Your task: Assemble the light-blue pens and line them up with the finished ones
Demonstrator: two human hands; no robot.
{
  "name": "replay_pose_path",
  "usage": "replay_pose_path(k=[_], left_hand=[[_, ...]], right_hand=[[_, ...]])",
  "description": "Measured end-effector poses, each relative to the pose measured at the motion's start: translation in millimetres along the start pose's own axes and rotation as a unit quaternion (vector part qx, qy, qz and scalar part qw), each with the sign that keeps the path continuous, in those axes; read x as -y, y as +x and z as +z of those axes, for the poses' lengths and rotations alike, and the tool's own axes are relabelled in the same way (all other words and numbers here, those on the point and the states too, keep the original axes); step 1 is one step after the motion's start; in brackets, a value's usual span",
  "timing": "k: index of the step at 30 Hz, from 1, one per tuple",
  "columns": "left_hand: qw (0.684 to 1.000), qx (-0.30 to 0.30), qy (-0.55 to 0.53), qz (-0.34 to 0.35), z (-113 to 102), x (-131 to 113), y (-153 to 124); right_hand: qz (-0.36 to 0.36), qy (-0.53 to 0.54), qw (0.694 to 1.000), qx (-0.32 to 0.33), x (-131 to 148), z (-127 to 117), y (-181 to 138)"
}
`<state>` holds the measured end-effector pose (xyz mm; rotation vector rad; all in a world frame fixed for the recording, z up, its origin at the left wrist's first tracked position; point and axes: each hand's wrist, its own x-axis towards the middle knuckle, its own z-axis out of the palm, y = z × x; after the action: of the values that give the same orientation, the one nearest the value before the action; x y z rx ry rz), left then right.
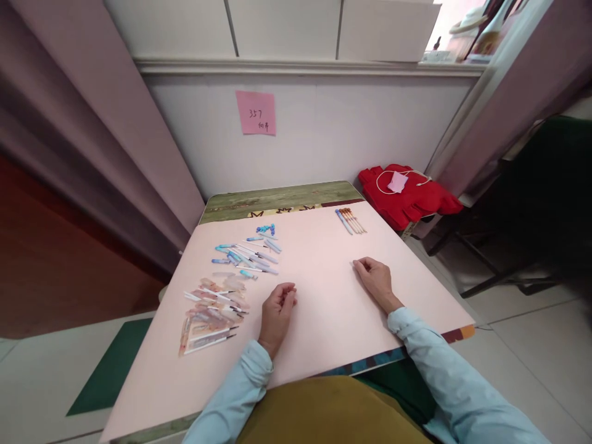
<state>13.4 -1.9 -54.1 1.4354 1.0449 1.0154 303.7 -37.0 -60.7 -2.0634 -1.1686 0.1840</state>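
Note:
My left hand rests over the near middle of the pink-covered table. Its fingers are curled together, and what they hold, if anything, is hidden. To the right, my right hand lies low on the cover with its fingertips pinched; a faint pale bit at the tips is too small to name. Left of my left hand lies a spread of pinkish-brown pen parts with white refills. Beyond it are blue pen parts with refills and a small cluster of blue caps. Several whole-looking pens lie side by side at the far right.
A pink note with handwriting is stuck to the white wall behind the table. Beyond the table's right edge sits a red cloth bundle with a pale cord. Purple curtains hang at both sides, and a dark chair stands right.

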Motion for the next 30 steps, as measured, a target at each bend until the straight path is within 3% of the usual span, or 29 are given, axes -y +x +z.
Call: replay_pose_path(k=[13, 30], left_hand=[[0.999, -0.015, 0.006, 0.036, 3.1, 3.0, -0.3], [0.998, -0.015, -0.043, 0.032, 0.3, 9.3, 0.6]], right_hand=[[-0.008, -0.004, 1.000, -0.006, -1.9, 2.8, -1.6], [-0.004, -0.051, 0.999, -0.007, -3.7, 3.8, -7.1]])
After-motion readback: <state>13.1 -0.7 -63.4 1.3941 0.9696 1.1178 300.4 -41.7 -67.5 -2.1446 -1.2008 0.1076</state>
